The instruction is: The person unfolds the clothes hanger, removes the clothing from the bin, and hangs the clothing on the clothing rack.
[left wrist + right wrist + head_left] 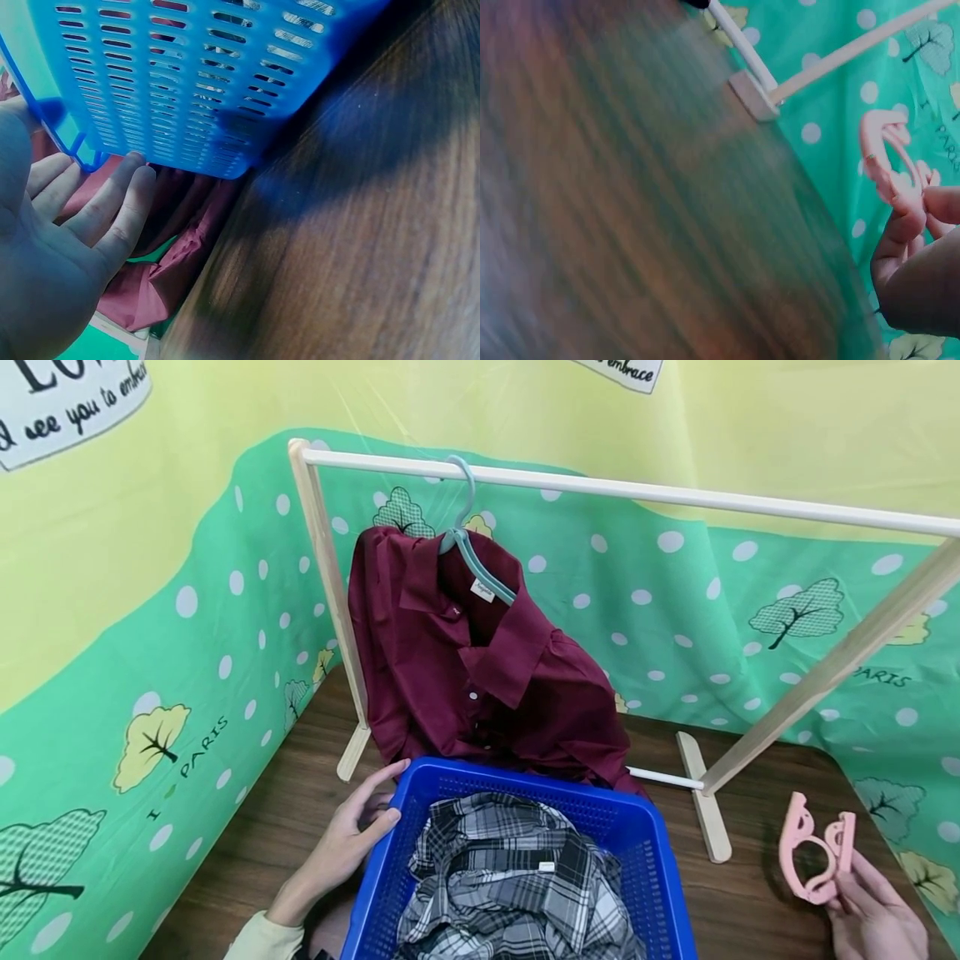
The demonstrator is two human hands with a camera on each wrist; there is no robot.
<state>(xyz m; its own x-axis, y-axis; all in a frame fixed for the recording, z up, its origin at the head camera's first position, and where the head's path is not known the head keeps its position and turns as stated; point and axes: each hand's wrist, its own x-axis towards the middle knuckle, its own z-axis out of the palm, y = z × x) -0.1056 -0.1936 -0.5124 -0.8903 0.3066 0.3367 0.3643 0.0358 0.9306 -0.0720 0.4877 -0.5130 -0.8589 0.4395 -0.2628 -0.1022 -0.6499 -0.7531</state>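
Note:
My left hand (341, 835) rests at the far left corner of a blue plastic basket (378, 868), its thumb and index finger touching the rim. In the left wrist view the other fingers (112, 217) extend loosely along the outside of the perforated wall. A crumpled black, white and grey plaid shirt (525, 868) lies in the basket. My right hand (877, 914) pinches a pink folding hanger (813, 852), folded up, above the table at the right. Behind the basket a maroon shirt (442, 668) hangs on a light blue hanger (468, 556).
A wooden rack with a white top rail (637, 489) stands on the brown wooden table (247, 852). Its right foot (705, 802) lies between the basket and my right hand. Green and yellow printed cloth (225, 568) surrounds the table at the back and sides.

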